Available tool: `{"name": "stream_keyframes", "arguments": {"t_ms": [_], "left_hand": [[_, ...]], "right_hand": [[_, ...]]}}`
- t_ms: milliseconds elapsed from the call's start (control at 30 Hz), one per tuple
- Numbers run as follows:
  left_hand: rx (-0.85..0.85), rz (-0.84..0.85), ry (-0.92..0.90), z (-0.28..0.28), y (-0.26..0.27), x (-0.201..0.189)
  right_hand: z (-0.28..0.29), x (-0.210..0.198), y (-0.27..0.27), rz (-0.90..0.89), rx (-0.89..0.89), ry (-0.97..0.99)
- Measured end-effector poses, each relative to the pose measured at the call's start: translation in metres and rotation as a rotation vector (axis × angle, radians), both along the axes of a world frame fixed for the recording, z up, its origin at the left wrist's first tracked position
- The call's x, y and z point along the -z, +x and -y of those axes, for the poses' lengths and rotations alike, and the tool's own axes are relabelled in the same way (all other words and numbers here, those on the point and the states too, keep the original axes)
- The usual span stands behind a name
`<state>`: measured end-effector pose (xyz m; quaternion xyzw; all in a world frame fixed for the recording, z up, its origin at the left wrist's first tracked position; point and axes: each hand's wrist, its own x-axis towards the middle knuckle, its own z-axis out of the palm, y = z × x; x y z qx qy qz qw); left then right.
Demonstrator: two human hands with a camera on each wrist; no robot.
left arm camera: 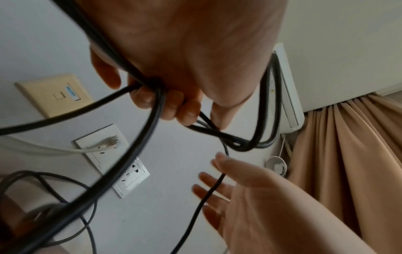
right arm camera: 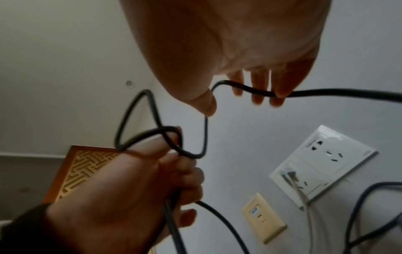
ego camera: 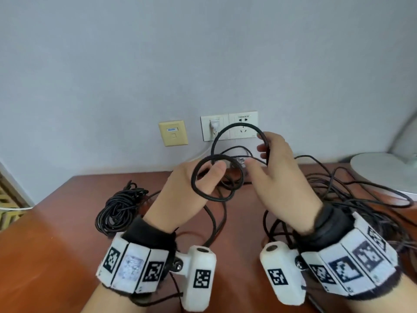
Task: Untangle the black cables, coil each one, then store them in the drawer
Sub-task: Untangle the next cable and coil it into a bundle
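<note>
My left hand (ego camera: 203,179) is raised above the brown table (ego camera: 56,233), its fingers curled round a couple of loops of black cable (ego camera: 212,198). From there the cable arcs up to my right hand (ego camera: 273,159), whose fingers are nearly straight and spread, with the strand running across them. The left wrist view shows the left fingers (left arm camera: 174,106) clamped on the loops and the right hand (left arm camera: 230,185) open under the strand. A finished coil (ego camera: 117,213) lies on the table at the left. A loose tangle of black cable (ego camera: 352,199) lies at the right. No drawer is in view.
A white lamp base (ego camera: 383,170) stands at the table's back right, with cables touching it. On the wall behind are a white socket panel (ego camera: 229,126) with a white plug and cord in it, and a beige data plate (ego camera: 173,133). A patterned wooden panel (ego camera: 9,199) borders the left.
</note>
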<state>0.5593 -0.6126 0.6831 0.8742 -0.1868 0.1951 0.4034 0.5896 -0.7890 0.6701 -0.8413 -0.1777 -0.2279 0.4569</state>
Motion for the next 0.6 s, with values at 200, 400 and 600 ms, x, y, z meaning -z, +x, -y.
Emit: {"name": "stream_keyframes", "arguments": {"t_ms": [200, 400, 600], "left_hand": [[0.024, -0.077, -0.168, -0.011, 0.004, 0.001], [0.156, -0.065, -0.359, -0.005, -0.005, -0.007], [0.279, -0.195, -0.349, 0.006, -0.007, -0.003]], "right_hand": [[-0.005, -0.015, -0.023, 0.556, 0.023, 0.067], [-0.019, 0.007, -0.018, 0.277, -0.322, -0.111], [-0.017, 0.006, -0.016, 0.357, -0.29, -0.047]]}}
